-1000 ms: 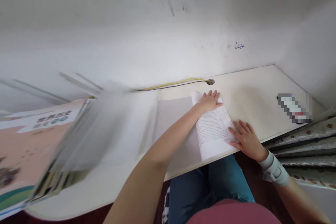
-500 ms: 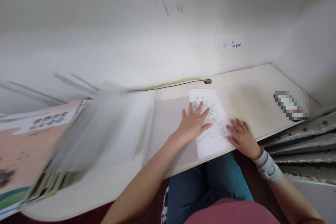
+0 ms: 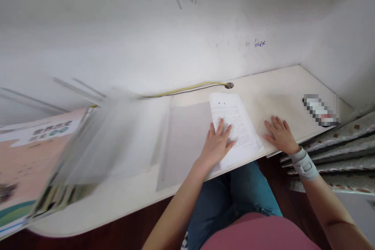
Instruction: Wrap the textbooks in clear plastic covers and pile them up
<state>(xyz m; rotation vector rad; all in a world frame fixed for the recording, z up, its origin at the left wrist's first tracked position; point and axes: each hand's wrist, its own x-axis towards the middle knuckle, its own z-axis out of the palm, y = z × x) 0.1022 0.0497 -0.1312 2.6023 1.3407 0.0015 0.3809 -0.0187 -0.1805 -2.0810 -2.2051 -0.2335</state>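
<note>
A stack of white printed pages [image 3: 234,119] lies on the cream desk [image 3: 275,93] in front of me. It rests on the right half of an open grey folder [image 3: 184,140]. My left hand [image 3: 216,144] lies flat on the lower left part of the pages, fingers spread. My right hand [image 3: 279,134] rests flat on the desk just right of the pages, fingers apart, holding nothing. A grey brace [image 3: 304,163] wraps my right wrist.
A blurred stack of books and magazines [image 3: 67,164] fills the desk's left side. A yellow cable [image 3: 187,89] runs along the wall into a desk hole [image 3: 229,85]. A pixelated object [image 3: 320,110] lies at the far right. Patterned fabric [image 3: 336,152] borders the right edge.
My left hand has slid from the top of the pages down toward me. My right hand has moved off the page's edge onto the bare desk.
</note>
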